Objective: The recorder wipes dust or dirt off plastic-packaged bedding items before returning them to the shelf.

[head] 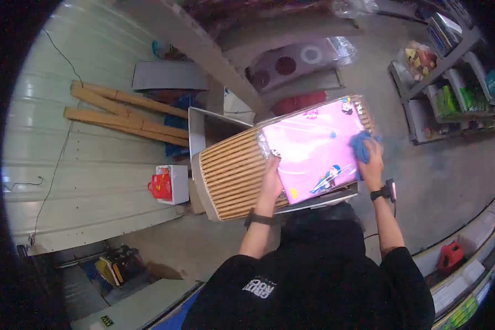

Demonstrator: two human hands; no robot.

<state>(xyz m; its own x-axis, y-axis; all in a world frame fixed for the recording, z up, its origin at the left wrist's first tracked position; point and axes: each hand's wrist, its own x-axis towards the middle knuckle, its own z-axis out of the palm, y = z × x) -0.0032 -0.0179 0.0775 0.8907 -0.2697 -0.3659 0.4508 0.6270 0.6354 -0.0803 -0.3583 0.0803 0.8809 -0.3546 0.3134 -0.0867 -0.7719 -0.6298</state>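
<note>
A flat pink package (pixel 313 144) with cartoon prints, in glossy clear plastic, lies tilted before me. Under it is a slatted bamboo mat (pixel 231 177) with a pale cloth edge. My left hand (pixel 273 181) grips the package's left edge, thumb on top, the other fingers hidden. A crumpled blue cloth (pixel 360 147) is in my right hand (pixel 372 159), pressed against the package's right edge. Both wrists wear dark bands, and a small device (pixel 391 190) sits at the right one.
Beneath the mat stands a white-sided box or cabinet (pixel 196 128). Wooden beams (pixel 128 119) and a white box with a red bag (pixel 161 186) are at left. A grey post (pixel 214 53) slants beyond. Shelving with goods (pixel 445 99) stands at right, a red container (pixel 451 256) at lower right.
</note>
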